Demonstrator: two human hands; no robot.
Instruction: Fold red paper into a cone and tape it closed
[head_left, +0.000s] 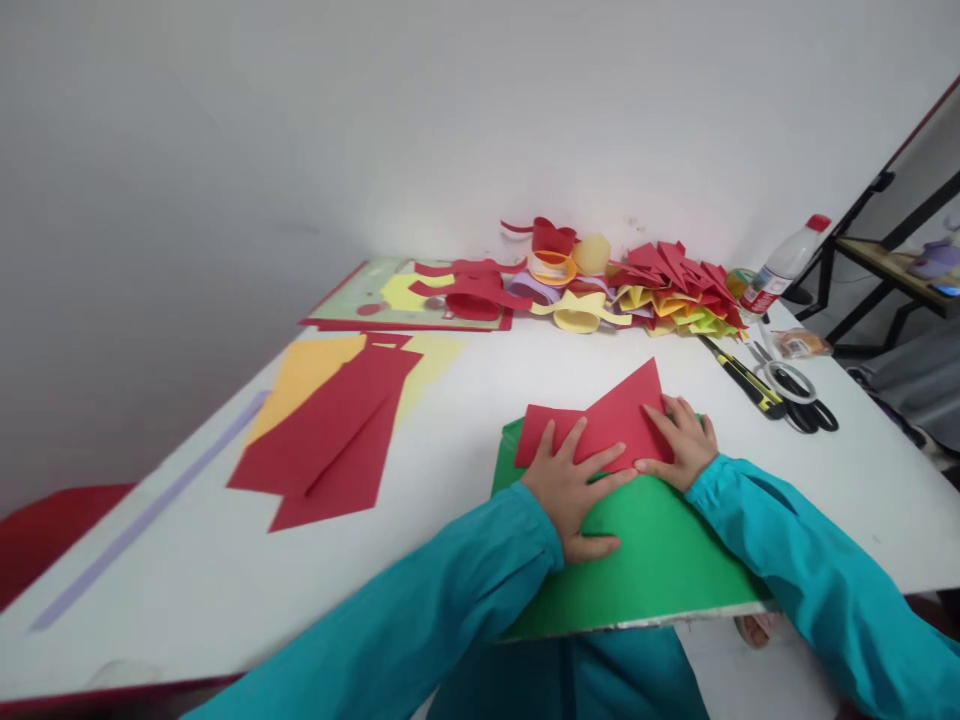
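A red folded sheet of paper (624,408) lies on a green board (652,560) at the table's front edge. One pointed corner of the paper points away from me. My left hand (571,488) rests flat with spread fingers, its fingertips on the paper's lower left part and its thumb over the green board. At the paper's right edge, my right hand (684,447) presses down with its fingers apart, the thumb near the lower edge. Neither hand is closed around anything.
Red paper sheets (337,430) lie at left over orange paper, beside a purple strip (157,510). Paper crowns (480,290) and folded red and yellow papers (675,280) stand at the back. A bottle (784,265), yellow-black cutter (750,382), tape roll (791,380) and scissors (814,413) are at right.
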